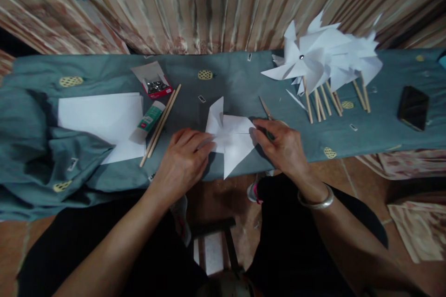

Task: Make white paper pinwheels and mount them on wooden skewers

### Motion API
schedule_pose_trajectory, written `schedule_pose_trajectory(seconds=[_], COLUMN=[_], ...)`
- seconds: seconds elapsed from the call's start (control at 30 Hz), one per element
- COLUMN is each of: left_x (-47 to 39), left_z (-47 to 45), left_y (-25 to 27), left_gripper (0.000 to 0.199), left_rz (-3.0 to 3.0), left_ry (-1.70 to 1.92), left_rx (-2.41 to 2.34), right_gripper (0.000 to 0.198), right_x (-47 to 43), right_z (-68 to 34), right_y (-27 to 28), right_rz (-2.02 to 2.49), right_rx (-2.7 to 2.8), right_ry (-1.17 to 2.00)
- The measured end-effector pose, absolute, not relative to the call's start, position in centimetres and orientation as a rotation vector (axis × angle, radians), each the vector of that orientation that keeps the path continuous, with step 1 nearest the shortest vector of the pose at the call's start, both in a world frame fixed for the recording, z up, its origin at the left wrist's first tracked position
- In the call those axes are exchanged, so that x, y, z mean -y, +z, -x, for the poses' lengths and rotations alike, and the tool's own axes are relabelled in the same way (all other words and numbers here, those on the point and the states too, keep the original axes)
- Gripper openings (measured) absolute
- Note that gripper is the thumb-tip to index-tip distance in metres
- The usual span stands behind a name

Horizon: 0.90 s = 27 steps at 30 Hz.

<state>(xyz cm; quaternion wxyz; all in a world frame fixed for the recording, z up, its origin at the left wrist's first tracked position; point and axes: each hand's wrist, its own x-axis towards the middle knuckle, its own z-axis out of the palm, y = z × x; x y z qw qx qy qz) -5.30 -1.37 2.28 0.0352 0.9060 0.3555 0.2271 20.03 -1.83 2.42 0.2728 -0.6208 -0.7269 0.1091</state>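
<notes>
Between my hands is a white paper pinwheel (233, 137), part folded, its pointed blades spread near the front edge of the cloth-covered table. My left hand (184, 160) pinches its left side, thumb and fingers closed on the paper. With thumb and forefinger, my right hand (278, 141) grips the blade at the right side. A pair of scissors (266, 109) lies partly hidden behind my right hand, its pointed tip showing. No stick or pin shows on this pinwheel.
Finished pinwheels on sticks (324, 58) lie heaped at the back right, near a dark phone-like object (413, 107). On the left are white paper sheets (101, 118), a glue stick (150, 118), wooden sticks (162, 125) and an open box of metal pins (156, 84). A curtain (223, 4) hangs behind.
</notes>
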Motion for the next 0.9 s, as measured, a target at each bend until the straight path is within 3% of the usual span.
schedule_pose_trajectory(seconds=[0.53,0.77,0.9], left_x=[-0.4,1.9,3.5], left_z=[6.3,4.6,3.3], left_y=[2.4,3.0,2.5], left_gripper=[0.027,0.019,0.019], left_rz=[-2.806,-2.782,-2.747], left_ry=[0.650,0.771,0.683], left_rx=[-1.189,-1.067,-0.947], right_gripper=[0.016,0.013,0.014], right_x=[2.4,3.1,3.4], right_z=[-19.8,-19.4,-19.4], right_y=[3.1,4.6,4.9], right_rz=[1.751,1.911,1.764], right_rx=[1.544,1.921,2.005], right_ry=[0.966,0.626,0.501])
